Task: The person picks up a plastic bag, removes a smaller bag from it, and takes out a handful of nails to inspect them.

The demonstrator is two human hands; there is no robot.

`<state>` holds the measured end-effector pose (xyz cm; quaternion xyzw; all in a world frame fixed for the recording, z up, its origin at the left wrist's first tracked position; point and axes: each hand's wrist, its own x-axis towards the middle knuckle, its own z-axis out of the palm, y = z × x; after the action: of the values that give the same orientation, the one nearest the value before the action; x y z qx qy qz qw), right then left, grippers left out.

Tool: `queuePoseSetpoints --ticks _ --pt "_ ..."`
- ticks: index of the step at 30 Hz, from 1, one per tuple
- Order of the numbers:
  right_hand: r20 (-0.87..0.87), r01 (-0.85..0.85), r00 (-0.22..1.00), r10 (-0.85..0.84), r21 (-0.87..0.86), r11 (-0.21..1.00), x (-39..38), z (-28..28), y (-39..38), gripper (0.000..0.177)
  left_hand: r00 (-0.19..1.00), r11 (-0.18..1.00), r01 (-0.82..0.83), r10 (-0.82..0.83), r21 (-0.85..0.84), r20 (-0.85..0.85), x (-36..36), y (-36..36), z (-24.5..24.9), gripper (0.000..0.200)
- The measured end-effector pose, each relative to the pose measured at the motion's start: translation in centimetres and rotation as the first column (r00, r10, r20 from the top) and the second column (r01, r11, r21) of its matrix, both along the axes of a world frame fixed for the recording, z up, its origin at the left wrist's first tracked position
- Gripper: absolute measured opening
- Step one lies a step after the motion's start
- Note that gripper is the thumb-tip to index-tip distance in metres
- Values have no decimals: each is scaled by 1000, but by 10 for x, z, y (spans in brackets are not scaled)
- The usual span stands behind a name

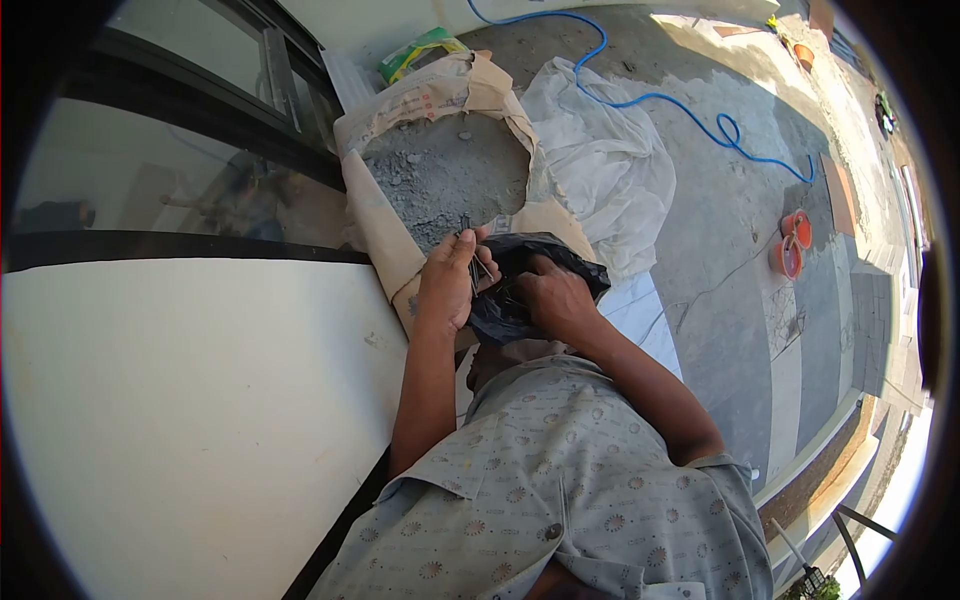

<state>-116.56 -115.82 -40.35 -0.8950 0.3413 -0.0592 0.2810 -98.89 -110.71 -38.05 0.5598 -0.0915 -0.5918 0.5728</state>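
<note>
My left hand (453, 277) is closed around several thin, dark nail-like metal pieces (477, 272), which stick out between thumb and fingers. Right beside it is a black plastic bag (512, 322) with its mouth spread wide. Inside that mouth, my right hand (560, 298) has its fingers curled downward; the fingertips are hidden, and I cannot make out what they hold. Just beyond both hands stands a large torn-open paper sack (400, 272), holding grey lumpy powder (450, 175).
A white wall (200, 400) and dark-framed window (190, 160) are close on the left. White plastic sheeting (610, 160) lies right of the sack. A blue hose (660, 97) winds across the concrete floor (725, 240); red containers (787, 258) stand farther right.
</note>
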Motion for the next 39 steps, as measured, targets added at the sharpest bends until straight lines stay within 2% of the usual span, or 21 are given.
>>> queuePoseSetpoints --ticks 3,6,9,12,15,18,21,24,27,30,33,35,36,39 --pt "30 -163 987 161 129 978 8 2 -2 16 998 998 58 -58 8 24 1 0 -2 26" --pt "110 -208 973 202 52 977 13 -19 6 15 998 998 56 -56 5 13 3 1 -6 26" --pt "128 -163 980 150 104 981 17 -25 6 18 998 998 54 -55 11 19 1 1 -4 26" --pt "-11 -102 995 104 134 986 13 -15 2 16 998 998 56 -56 8 11 1 1 1 27" --pt "78 -18 997 7 147 989 0 16 -2 12 994 998 63 -62 -7 92 -2 -1 4 28" --pt "257 108 953 -161 211 972 -13 57 -7 12 999 998 15 -12 -57 52 -1 -1 1 29" --pt "393 224 870 -298 224 949 -18 73 -13 15 989 990 -121 114 -75 -93 -3 -3 3 29" --pt "544 291 756 -364 219 931 -8 69 -8 15 966 985 -131 102 -109 -237 -4 -3 3 28" --pt "594 184 761 -259 185 965 6 59 1 13 932 987 -84 30 -136 -361 -10 -5 5 29" --pt "607 74 770 -198 224 972 10 46 4 12 957 984 -71 21 -164 -288 -14 -4 2 24" --pt "497 126 833 -242 255 959 4 53 -5 14 941 976 -180 134 -124 -312 -9 -3 5 21" --pt "220 18 974 -60 189 982 -5 36 -9 14 941 974 -182 133 -135 -310 -2 -1 -1 19" --pt "68 -39 997 28 167 985 -7 24 -9 14 943 974 -178 127 -142 -308 0 -1 -3 19" --pt "-168 -119 979 113 -23 993 -3 -5 10 12 956 983 -122 79 -137 -283 -6 -2 -3 18"
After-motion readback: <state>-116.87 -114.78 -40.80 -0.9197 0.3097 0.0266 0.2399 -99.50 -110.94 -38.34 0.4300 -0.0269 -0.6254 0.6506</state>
